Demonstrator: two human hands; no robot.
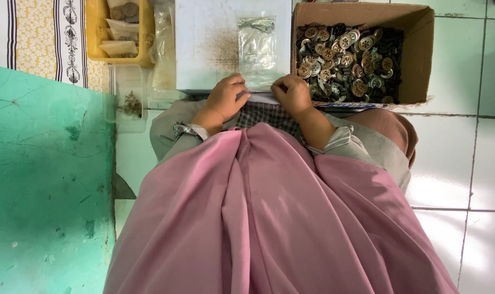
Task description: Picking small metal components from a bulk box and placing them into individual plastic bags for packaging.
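A clear plastic bag [257,51] lies flat on a white board [204,49] in front of me. My left hand [226,98] and my right hand [292,93] are both curled at the bag's near edge, fingers pinching it at the board's rim. Just right of my right hand stands a cardboard box [419,60] heaped with round metal buttons [345,57]. A pink cloth [269,218] covers my lap below the hands, and a watch sits on my left wrist.
A yellow tray [95,32] with small filled bags stands at the back left, with more clear bags [163,49] beside it. A green wall surface [46,179] runs along the left. White floor tiles [465,163] lie to the right.
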